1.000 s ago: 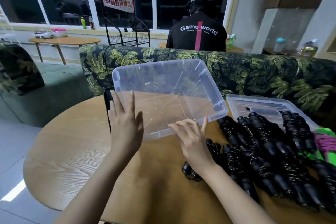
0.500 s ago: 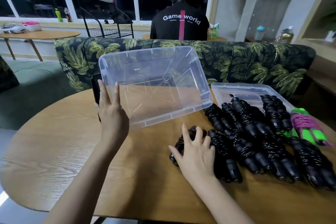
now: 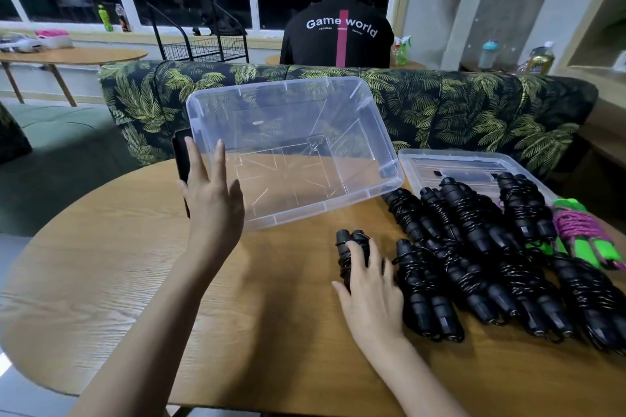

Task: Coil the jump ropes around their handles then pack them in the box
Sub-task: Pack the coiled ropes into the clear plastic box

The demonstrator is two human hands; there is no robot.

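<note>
A clear plastic box (image 3: 294, 213) stands tilted on the round wooden table (image 3: 135, 281), its open side facing me, with nothing inside. My left hand (image 3: 213, 200) presses against its near left corner with straight fingers. My right hand (image 3: 369, 291) rests on one black coiled jump rope (image 3: 349, 240) lying apart, just in front of the box; the fingers lie over it and the thumb is at its left side. Several more coiled black jump ropes (image 3: 474, 247) are piled to the right. A green-handled rope with pink cord (image 3: 582, 234) lies at the pile's far right.
The box's clear lid (image 3: 457, 166) lies flat behind the pile. A dark flat object (image 3: 181, 159) stands behind the box's left side. A leaf-patterned sofa (image 3: 474, 105) runs along the table's far edge, and a person (image 3: 338, 34) sits beyond it, back turned.
My right hand left the box's front rim, moved right and came down onto the lone black rope. My left hand stayed at the box's left corner. The view shifted slightly.
</note>
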